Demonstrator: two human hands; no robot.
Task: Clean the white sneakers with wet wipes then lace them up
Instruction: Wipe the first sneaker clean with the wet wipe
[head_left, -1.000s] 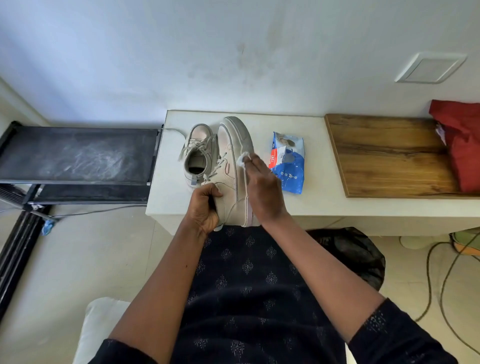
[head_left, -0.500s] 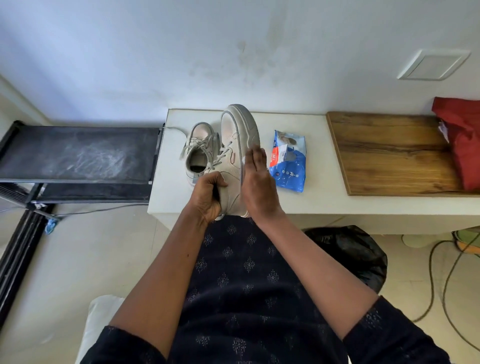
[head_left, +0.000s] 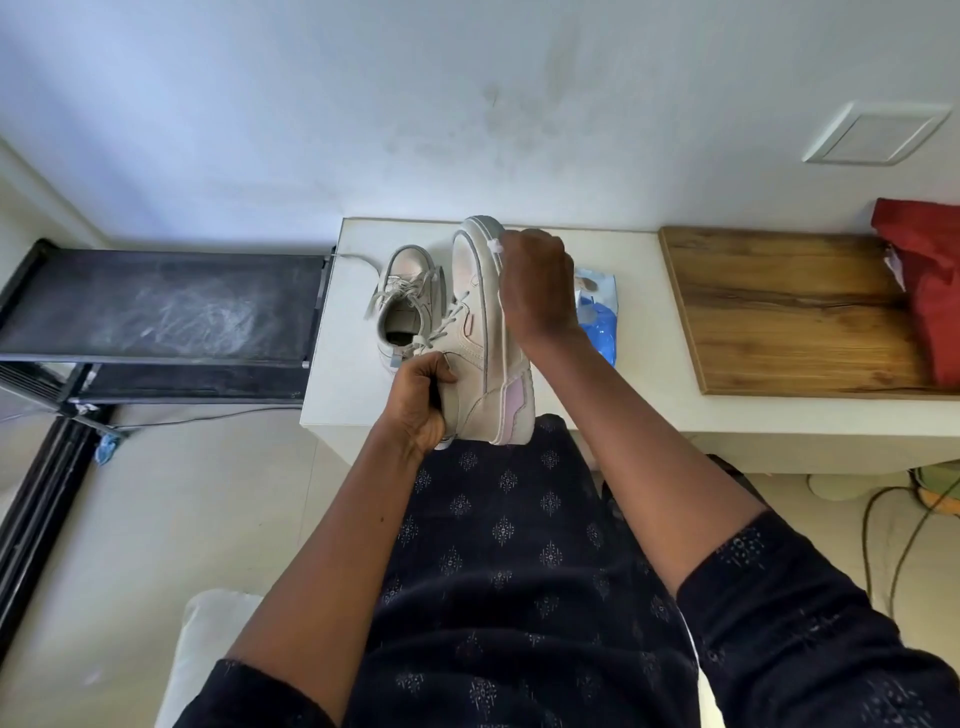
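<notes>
We hold one white low-top sneaker (head_left: 483, 338) tipped on its side above the near edge of the white counter (head_left: 639, 374), toe pointing away and its sole turned to the right; whether the heel rests on our lap or hangs free we cannot tell. Our left hand (head_left: 418, 400) is closed around the collar at the heel, thumb on the outside and fingers curled in by the laces. Our right hand (head_left: 537, 291) is curled round a small white wet wipe (head_left: 493, 247) and presses it to the rubber rim near the toe. The second white sneaker (head_left: 408, 306) stands upright on the counter just beside the first, laces loose, and the blue plastic pack of wipes (head_left: 600, 327) lies partly behind our right wrist. We judge the shoe light, with a soft upper that would give under a squeeze and a stiff sole, so the firm heel collar is the better hold while we rub. The damp wipe is limp and may bunch or slip, so it wants bunching under the fingertips.
</notes>
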